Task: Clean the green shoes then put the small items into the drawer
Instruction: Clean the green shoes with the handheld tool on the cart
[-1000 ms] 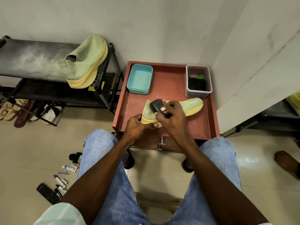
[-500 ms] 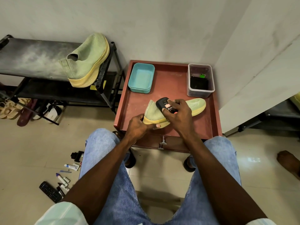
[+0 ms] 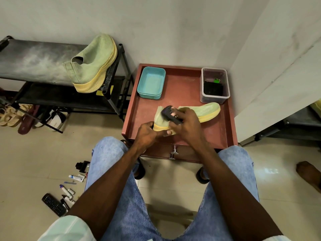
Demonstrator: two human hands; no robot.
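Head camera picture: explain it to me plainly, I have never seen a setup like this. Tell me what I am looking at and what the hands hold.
No machine here: a seated person wears a camera on the head, looking down at both hands. The left hand grips the heel of a green shoe lying on a red-brown drawer table. The right hand holds a dark brush against it. A teal tray and a clear tub also sit there. The second shoe rests on a rack; small items lie on the floor.
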